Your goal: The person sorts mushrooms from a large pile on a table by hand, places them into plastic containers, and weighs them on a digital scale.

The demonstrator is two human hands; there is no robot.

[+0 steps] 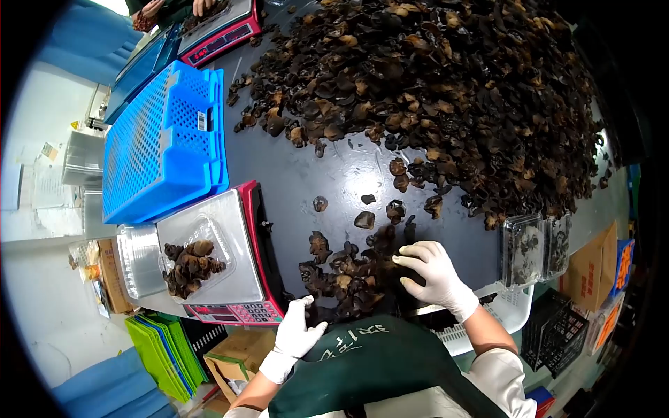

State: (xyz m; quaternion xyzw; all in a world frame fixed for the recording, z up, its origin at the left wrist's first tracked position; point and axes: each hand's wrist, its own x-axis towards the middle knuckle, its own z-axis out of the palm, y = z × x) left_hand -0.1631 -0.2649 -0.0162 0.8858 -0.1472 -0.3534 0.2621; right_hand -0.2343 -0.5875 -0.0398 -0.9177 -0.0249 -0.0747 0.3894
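My left hand [300, 333], in a white glove, is at the near left edge of a small heap of wood ear mushrooms [346, 281], thumb and fingers apart. On the heap's right side is my right hand [433, 275], also gloved, its fingers spread and nothing visible in them. Left of the heap stands a red weighing scale [256, 244] with a metal plate. A clear plastic tray [221, 259] holding some wood ear mushrooms rests on that plate. The far side of the dark table [293, 174] bears a large mound of wood ear mushrooms [446, 83].
Upturned blue crates [164, 132] sit beyond the scale. Stacked clear trays [139, 259] are at its left. Lidded clear boxes [524, 251] stand at the right edge, above a white basket [519, 317]. Another person's hands [202, 7] are near a second scale [221, 43].
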